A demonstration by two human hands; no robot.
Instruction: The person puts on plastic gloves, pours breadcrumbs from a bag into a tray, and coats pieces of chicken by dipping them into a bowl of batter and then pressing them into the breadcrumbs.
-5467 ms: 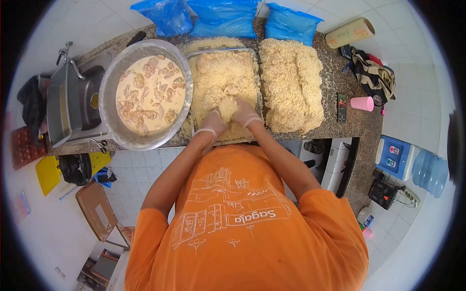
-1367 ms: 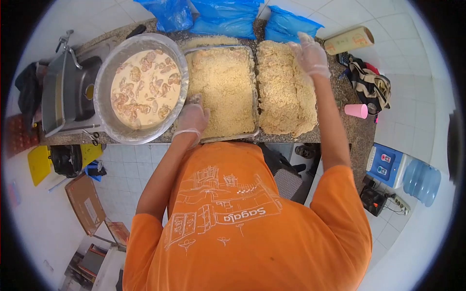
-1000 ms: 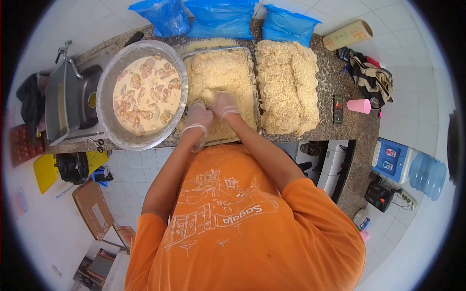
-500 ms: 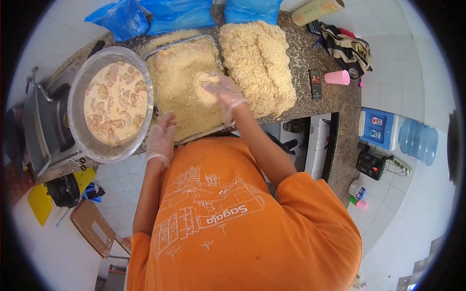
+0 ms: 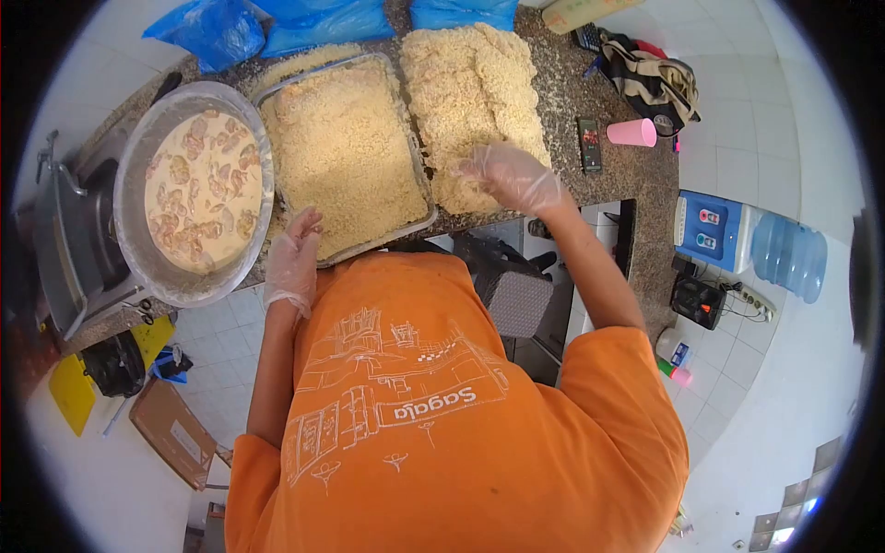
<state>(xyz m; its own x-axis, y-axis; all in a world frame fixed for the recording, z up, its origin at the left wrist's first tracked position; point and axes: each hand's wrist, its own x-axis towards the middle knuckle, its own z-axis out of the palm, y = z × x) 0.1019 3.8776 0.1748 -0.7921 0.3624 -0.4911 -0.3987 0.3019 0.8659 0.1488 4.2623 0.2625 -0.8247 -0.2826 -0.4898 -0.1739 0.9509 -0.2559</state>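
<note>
My left hand (image 5: 293,258), in a clear plastic glove, rests by the near left corner of a metal tray (image 5: 431,219) heaped with pale crumbs (image 5: 346,157). Its fingers are loosely bent and apart, with nothing in them. My right hand (image 5: 518,177), gloved too, is at the near end of a pile of crumb-coated pieces (image 5: 475,88) on the counter. Its fingers bend down against the pile, and what they pinch is hidden. Left of the tray, a large metal bowl (image 5: 129,207) holds raw meat pieces (image 5: 192,184) in creamy liquid.
Blue plastic bags (image 5: 323,28) lie along the back of the granite counter (image 5: 567,101). On the right are a phone (image 5: 589,146), a pink cup (image 5: 632,133) and a striped bag (image 5: 650,81). A sink (image 5: 101,221) is at the left.
My right hand has moved right from the crumbs in the tray to the near end of the coated pile. My left hand stays by the tray corner. The view has shifted slightly.
</note>
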